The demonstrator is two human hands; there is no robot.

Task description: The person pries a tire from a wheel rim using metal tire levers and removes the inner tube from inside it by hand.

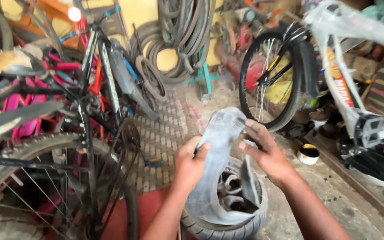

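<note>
Grey inner tube [221, 146] is held up over a small tyre [227, 224] on the floor. It is gripped by the left hand [191, 162] at one edge and pinched by the right hand [265, 153] at the other. A small tin [308, 154] is seen nearby.

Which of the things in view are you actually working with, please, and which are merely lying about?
In hand:
left hand
right hand
grey inner tube
small tyre beneath

Lying about:
black bicycle
white bicycle
small round tin
hanging tyres

Black bicycle [98, 89] at left, pink frames [27, 111] behind. Hanging tyres [187, 31] on yellow wall. Small round tin [308, 154] on floor, right.
</note>
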